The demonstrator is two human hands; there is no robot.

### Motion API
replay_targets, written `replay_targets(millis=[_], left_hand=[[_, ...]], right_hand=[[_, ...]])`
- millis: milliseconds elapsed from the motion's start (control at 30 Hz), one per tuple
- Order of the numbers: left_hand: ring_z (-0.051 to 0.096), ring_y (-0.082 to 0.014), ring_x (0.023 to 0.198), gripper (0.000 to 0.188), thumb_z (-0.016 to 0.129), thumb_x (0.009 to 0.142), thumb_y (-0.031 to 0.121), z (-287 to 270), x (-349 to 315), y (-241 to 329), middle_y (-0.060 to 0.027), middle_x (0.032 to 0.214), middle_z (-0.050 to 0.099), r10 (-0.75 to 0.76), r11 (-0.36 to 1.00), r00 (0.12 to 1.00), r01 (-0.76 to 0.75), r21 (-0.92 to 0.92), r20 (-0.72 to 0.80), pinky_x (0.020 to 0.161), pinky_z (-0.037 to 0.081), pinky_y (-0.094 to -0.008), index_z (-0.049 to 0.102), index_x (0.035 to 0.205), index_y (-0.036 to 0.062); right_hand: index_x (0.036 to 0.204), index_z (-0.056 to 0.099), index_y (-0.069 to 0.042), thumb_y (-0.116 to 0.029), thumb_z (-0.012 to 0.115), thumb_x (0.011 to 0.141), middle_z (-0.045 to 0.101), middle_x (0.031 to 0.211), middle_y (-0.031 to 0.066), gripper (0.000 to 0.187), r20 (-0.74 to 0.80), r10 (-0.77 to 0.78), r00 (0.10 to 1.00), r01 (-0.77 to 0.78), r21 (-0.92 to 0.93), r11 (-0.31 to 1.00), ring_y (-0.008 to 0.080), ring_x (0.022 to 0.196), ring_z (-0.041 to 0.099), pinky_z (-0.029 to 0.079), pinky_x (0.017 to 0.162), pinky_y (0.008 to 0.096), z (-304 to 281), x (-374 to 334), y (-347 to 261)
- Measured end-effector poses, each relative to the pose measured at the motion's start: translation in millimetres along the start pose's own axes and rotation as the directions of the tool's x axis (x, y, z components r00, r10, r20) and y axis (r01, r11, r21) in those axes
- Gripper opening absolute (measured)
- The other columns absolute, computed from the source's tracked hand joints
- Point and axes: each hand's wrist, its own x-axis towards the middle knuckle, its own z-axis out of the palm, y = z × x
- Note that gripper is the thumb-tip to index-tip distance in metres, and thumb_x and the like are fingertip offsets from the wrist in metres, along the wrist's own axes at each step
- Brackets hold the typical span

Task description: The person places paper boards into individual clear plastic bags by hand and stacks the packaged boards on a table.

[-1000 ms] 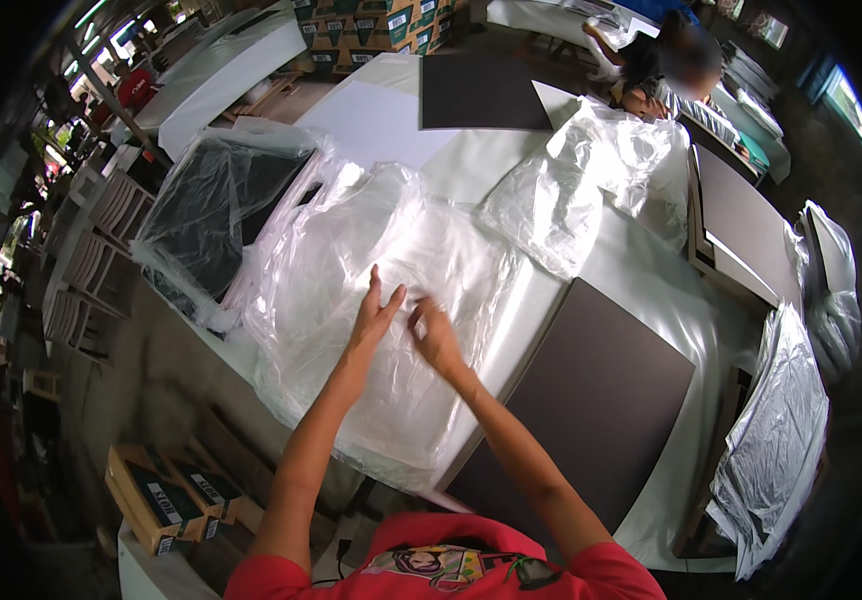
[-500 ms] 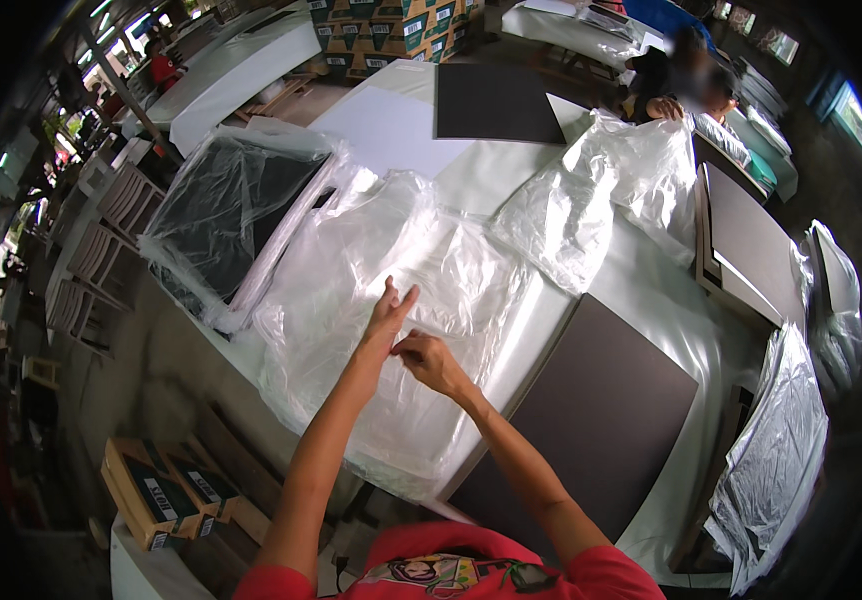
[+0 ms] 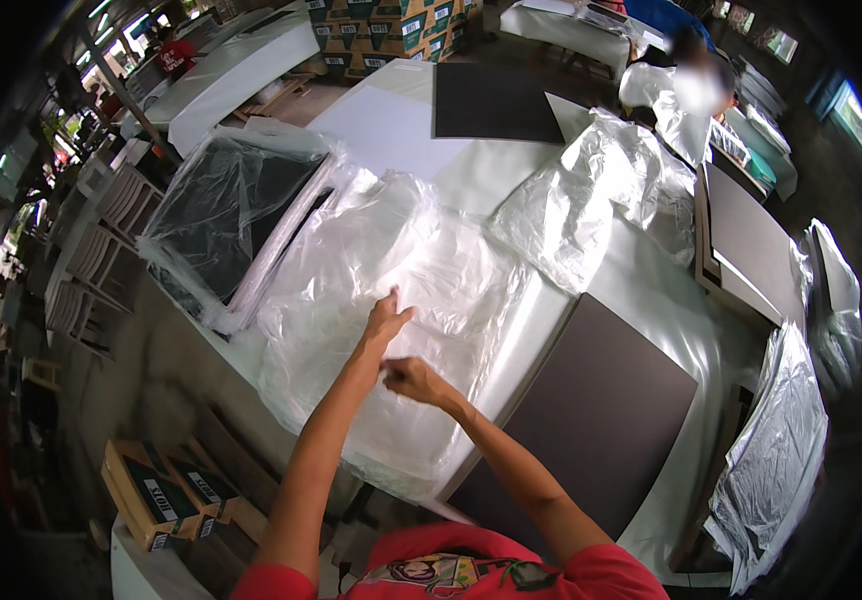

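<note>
My left hand (image 3: 388,321) reaches over a pile of clear plastic bags (image 3: 431,270), fingers stretched out and thumb apart, with nothing visible in it. Just below it, my right hand (image 3: 413,382) is curled shut beside my left wrist; its fingertips are blurred, and I cannot make out anything in them. Right of the pile lies a dark brown flat panel (image 3: 601,400). On the left, a dark panel wrapped in clear plastic (image 3: 241,200) lies against the bags.
Crumpled plastic sheeting (image 3: 581,200) spreads toward a person at the far right. At the back lies another dark panel (image 3: 491,103). Stacked panels (image 3: 751,230) and plastic-wrapped ones (image 3: 776,450) line the right. Cartons (image 3: 156,490) stand lower left; plastic chairs (image 3: 101,250) stand beyond.
My right hand has moved down and slightly left, along my left wrist. My left hand has dropped slightly. The person at far right has lifted plastic in front of them.
</note>
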Motion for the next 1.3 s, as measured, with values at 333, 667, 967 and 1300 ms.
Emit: replay_targets(millis=[333, 667, 967, 1300], left_hand=[[0.054, -0.0118, 0.095, 0.076, 0.049, 0.073, -0.014, -3.3, -77.3, 15.9, -0.0071, 0.121, 0.051, 0.23, 0.742, 0.953, -0.043, -0.669, 0.195, 0.079, 0.045, -0.022, 0.027, 0.141, 0.011], [0.038, -0.0246, 0.127, 0.086, 0.049, 0.069, -0.012, -100.4, -219.6, 72.2, -0.0177, 0.145, 0.023, 0.695, 0.483, 0.565, 0.09, -0.871, 0.444, 0.097, 0.038, -0.032, 0.013, 0.144, 0.0094], [0.021, -0.0277, 0.135, 0.095, 0.067, 0.076, 0.023, -201.3, -208.3, 24.3, -0.011, 0.148, 0.017, 0.431, 0.867, 0.753, -0.196, -0.457, 0.496, 0.107, 0.02, -0.0434, 0.003, 0.145, 0.0147], [0.024, -0.0201, 0.132, 0.097, 0.074, 0.073, 0.032, -53.5, -136.9, 90.0, -0.0103, 0.146, 0.022, 0.597, 0.791, 0.501, -0.497, -0.356, 0.627, 0.104, 0.025, -0.0347, 0.011, 0.143, 0.0113]], right_hand=[[0.119, 0.044, 0.011, -0.036, 0.059, 0.087, 0.054, 0.112, 0.0186, 0.059, -0.308, 0.507, 0.805, -0.258, 0.588, 0.766, 0.0259, 0.104, 0.053, 0.044, 0.086, 0.034, -62.1, -32.0, 26.1], [0.133, 0.036, -0.002, -0.006, 0.065, 0.072, 0.03, 0.141, 0.0073, 0.067, -0.017, 0.03, 0.999, -0.023, 0.301, 0.953, 0.0283, 0.128, 0.034, 0.03, 0.103, 0.0402, -77.3, -15.0, -53.8], [0.093, 0.058, -0.005, -0.015, 0.06, 0.087, 0.048, 0.064, -0.0071, 0.012, -0.215, 0.315, 0.924, -0.197, 0.437, 0.878, 0.0006, 0.05, 0.039, 0.033, 0.043, 0.0196, -70.1, -46.2, -171.8], [0.098, 0.059, -0.002, -0.004, 0.063, 0.073, 0.059, 0.082, 0.001, 0.026, -0.016, 0.316, 0.949, -0.314, 0.069, 0.947, 0.0057, 0.067, 0.048, 0.039, 0.057, 0.0213, -110.9, -94.7, -231.0]])
